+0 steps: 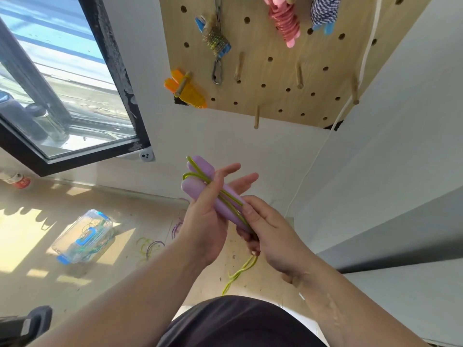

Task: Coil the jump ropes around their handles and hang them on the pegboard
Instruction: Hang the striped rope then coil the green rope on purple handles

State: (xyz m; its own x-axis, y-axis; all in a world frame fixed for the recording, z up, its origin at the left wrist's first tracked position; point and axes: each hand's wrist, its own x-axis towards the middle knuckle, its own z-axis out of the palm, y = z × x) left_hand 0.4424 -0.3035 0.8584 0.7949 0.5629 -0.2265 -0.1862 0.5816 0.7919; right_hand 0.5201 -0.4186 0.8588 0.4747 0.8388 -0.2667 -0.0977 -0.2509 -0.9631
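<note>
Two lilac jump-rope handles lie side by side in my left hand, thumb pressed over them and fingers stretched out behind. A yellow-green rope runs along the handles and loops over their far ends. My right hand pinches the rope against the near end of the handles. The loose tail of the rope hangs down below my hands. The wooden pegboard is on the wall above, with several bare pegs in its lower rows.
Coiled ropes hang on the pegboard: an orange one, a blue-handled one, a pink one, a blue-white one. A clear plastic box and loose rope rings lie on the floor. A window is at left.
</note>
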